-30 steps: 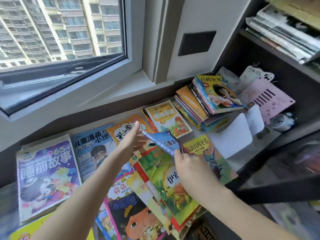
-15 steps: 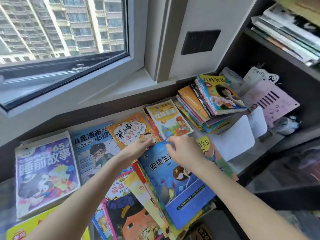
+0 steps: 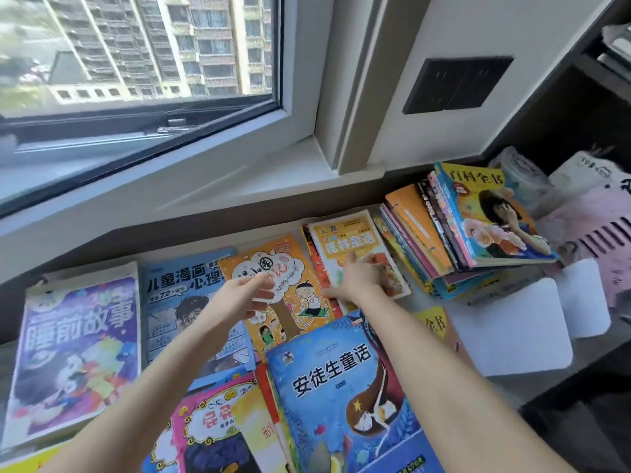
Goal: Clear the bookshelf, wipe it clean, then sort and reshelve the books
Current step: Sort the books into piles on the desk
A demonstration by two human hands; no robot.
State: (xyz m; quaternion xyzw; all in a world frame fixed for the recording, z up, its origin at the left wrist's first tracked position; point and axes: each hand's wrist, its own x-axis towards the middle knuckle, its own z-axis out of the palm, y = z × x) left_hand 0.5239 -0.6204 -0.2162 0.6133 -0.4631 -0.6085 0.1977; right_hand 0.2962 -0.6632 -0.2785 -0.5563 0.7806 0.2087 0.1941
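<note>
Right hand point(image 3: 360, 283) on glossy (rectangular) yellow book point(image 3: 345, 235).

Book row point(image 3: 82, 353) flat below window sill point(image 3: 239, 179); book stack point(image 3: 485, 227) at right end; front books point(image 3: 334, 380) overlap row

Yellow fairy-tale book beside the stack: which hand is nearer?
Right. The right hand is over the lower half of the yellow fairy-tale book; the left hand is over the orange book, one cover to the left.
</note>
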